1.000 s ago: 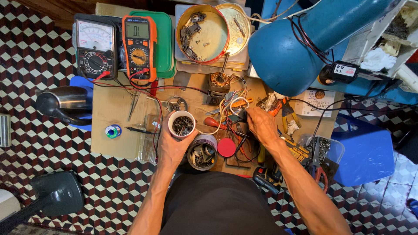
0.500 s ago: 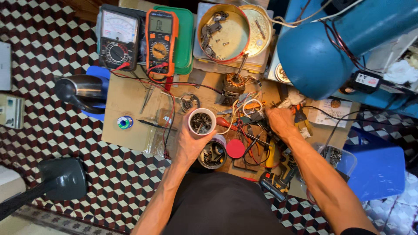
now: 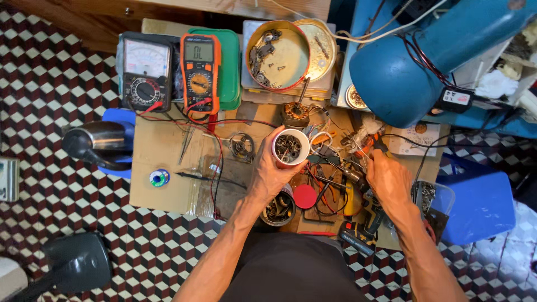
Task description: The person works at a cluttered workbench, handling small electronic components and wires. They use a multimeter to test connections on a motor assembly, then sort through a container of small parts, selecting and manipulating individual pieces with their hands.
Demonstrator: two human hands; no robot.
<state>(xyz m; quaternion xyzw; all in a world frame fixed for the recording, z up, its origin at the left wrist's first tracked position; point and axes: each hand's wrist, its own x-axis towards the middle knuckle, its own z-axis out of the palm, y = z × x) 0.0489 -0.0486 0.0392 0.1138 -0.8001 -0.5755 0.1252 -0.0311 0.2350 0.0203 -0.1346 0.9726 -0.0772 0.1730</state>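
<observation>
My left hand [image 3: 268, 176] grips a small white round container [image 3: 290, 148] full of small metal parts and holds it above the wooden work board [image 3: 162, 156]. My right hand [image 3: 389, 182] rests on a tangle of wires and small tools [image 3: 344, 159] at the board's right side, its fingers curled over something I cannot make out. Just below the left hand stands a second open container of metal parts [image 3: 278, 208], with a red lid [image 3: 305, 196] beside it.
An analog meter [image 3: 146, 71] and an orange digital multimeter [image 3: 200, 70] lie at the back left, a round tin of screws [image 3: 278, 54] behind centre. A large blue motor housing [image 3: 403, 72] fills the right. A solder spool [image 3: 159, 178], a metal kettle [image 3: 95, 141] and a blue stool [image 3: 481, 204] are nearby.
My left hand has lifted the white container up and a little to the right, away from the container below. My right hand has shifted slightly to the right over the wires.
</observation>
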